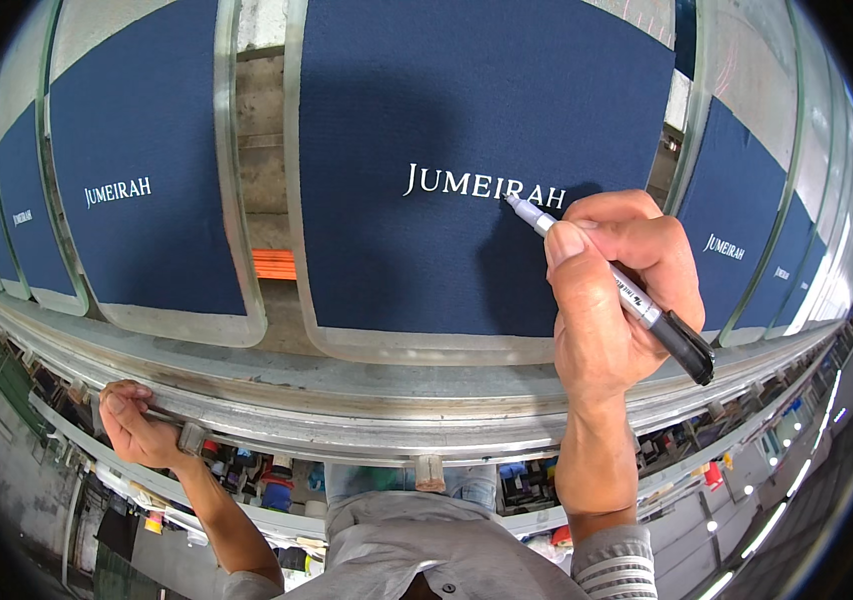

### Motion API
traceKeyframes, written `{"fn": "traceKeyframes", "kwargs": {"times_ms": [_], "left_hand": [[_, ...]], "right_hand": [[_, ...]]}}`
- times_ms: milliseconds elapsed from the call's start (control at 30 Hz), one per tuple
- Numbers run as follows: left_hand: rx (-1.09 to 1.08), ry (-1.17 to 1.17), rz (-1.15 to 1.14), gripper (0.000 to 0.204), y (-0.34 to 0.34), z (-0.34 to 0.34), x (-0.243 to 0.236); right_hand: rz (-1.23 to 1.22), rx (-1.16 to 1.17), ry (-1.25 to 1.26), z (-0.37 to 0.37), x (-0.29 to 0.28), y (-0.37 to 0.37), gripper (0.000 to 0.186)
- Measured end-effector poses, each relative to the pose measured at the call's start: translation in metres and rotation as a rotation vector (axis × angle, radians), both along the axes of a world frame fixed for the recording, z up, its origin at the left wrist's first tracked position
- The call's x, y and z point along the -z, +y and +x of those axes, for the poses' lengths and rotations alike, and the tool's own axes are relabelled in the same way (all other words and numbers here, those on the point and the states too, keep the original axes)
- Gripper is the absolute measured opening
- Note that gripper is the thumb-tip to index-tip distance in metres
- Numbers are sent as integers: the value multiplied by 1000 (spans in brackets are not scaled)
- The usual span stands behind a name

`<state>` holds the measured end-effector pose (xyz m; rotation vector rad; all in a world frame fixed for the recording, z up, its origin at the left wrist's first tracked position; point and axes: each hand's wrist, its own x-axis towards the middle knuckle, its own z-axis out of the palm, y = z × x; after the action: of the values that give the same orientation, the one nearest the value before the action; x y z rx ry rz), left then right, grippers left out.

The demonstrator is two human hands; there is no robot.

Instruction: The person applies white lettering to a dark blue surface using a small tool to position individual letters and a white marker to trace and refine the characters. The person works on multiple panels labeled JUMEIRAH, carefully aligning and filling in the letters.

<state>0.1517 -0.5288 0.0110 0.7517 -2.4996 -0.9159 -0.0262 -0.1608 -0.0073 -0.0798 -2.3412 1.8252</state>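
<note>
Marker (637, 300) clamped in right grip (592, 300); left grip (137, 428) I cannot tell; shelf (292, 522) below holds coloured clutter (275, 493).

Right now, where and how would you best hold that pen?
Probably pinch the pen by its slim barrel, behind the silver front, coming from the near right, as the right hand does: it slants, tip at the white lettering, black end toward the person.
</note>
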Motion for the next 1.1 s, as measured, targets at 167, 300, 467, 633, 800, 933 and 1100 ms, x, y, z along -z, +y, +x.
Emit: {"fn": "traceKeyframes", "kwargs": {"times_ms": [167,300,467,633,800,933,1100], "left_hand": [[23,-6,-8,37,-1,0,-1],[18,-5,-10,38,0,-1,-1],[27,-4,-4,38,1,-2,-2],[48,-1,-9,38,0,-1,-2],[48,0,-9,38,0,-2,-2],[36,6,-4,38,2,-3,-3],[8,5,-5,38,5,-4,-3]], "right_hand": [[-7,2,11,0,1,1,16],[-12,-5,25,-1,2,1,17],[-23,-21,44,-1,4,2,17],[-23,-20,28,0,3,2,18],[-12,-37,44,-1,4,3,18],[-16,-32,42,-1,3,3,18],[-29,-32,40,-1,3,3,18]]}}
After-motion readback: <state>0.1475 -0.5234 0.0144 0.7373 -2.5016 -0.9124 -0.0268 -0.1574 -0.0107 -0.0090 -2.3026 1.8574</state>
